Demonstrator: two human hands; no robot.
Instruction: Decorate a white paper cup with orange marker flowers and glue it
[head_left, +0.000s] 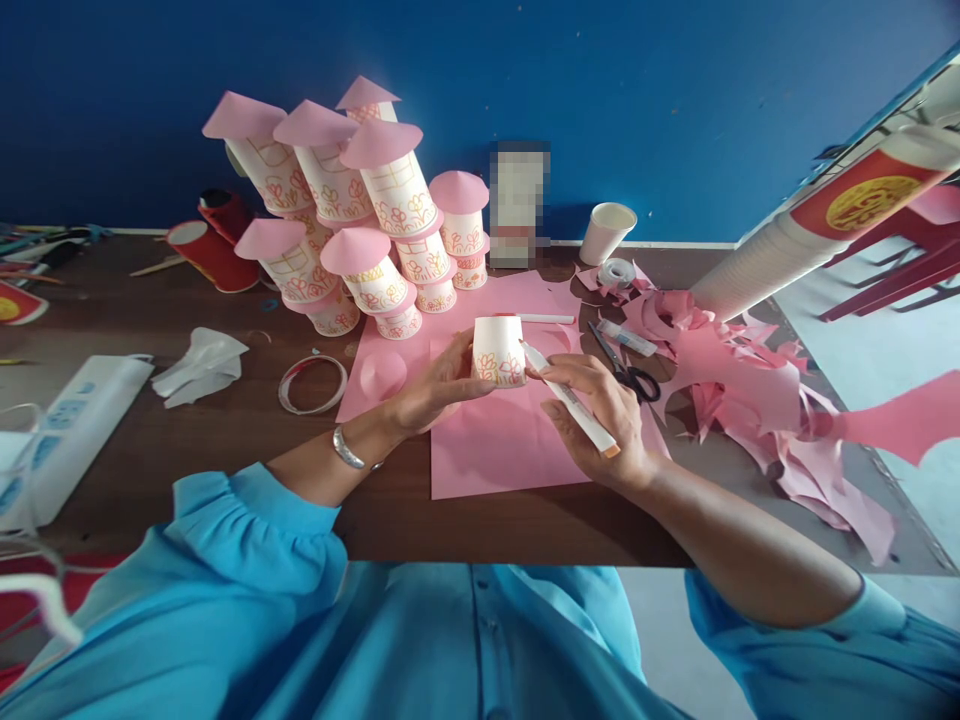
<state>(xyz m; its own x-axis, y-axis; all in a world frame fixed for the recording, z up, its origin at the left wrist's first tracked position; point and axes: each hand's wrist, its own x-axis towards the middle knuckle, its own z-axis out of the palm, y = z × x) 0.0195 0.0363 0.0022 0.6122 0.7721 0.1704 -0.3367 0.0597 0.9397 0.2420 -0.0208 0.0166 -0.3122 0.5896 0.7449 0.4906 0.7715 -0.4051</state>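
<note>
My left hand [435, 388] is closed around the left side of a small white paper cup [498, 345], held upside down above pink paper. Orange and red flower drawings run along the cup's lower part. In my right hand [600, 405] is a white marker [574, 400] with an orange end, its tip close to the cup's right side. Whether the tip touches the cup I cannot tell. Pink sheets [487, 455] lie beneath both hands. Another white marker [546, 319] rests on the paper behind the cup.
Cup towers with pink cone roofs [390, 190] stand at the back left. Scissors [634, 378], pink scraps [750, 380] and a long cup stack [765, 255] are on the right. A tape ring [313, 384], crumpled paper [199, 366] and white box [75, 430] lie left.
</note>
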